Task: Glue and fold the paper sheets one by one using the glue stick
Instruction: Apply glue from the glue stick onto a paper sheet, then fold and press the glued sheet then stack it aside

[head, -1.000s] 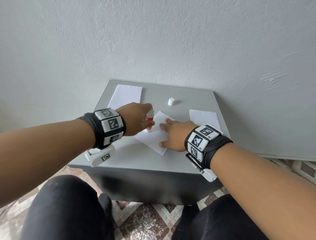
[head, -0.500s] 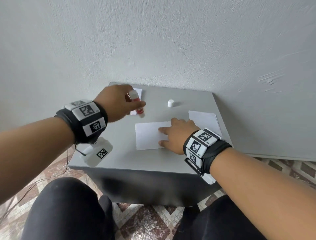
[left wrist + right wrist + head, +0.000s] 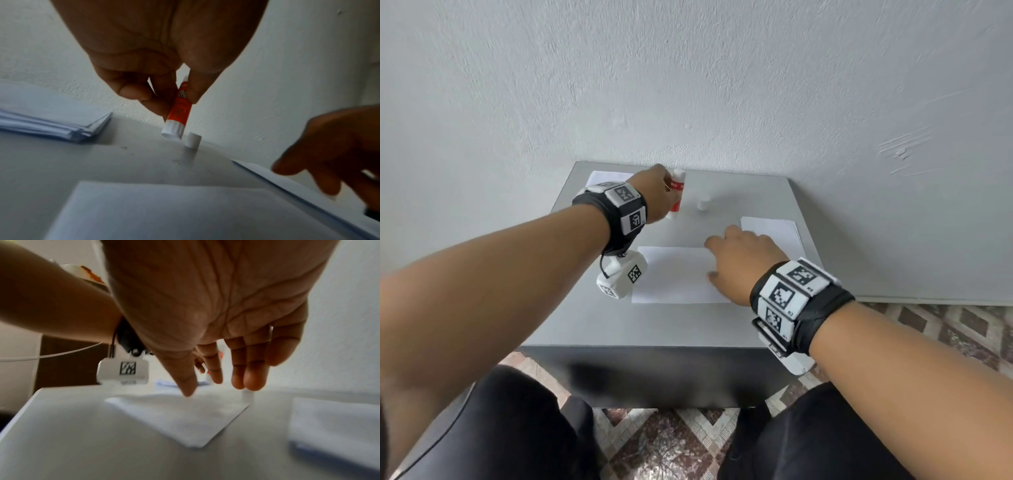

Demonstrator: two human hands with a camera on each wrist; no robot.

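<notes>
Your left hand [image 3: 655, 195] pinches the glue stick [image 3: 177, 110] upright, base down, just left of its cap [image 3: 193, 140]; right hand [image 3: 743, 263], fingers relaxed & empty, sits nearer the sheet [image 3: 674, 274] on the surface

Both forearms are bare, and each wrist carries a wide black fabric band [image 3: 822, 318] set with white square blocks printed with black-and-white coded patterns. Under each wrist hangs a white boxy camera housing [image 3: 624, 278] bearing a small coded sticker, and a thin black cable loops from the left band to its housing. The legs are in black trousers [image 3: 513, 428].
</notes>
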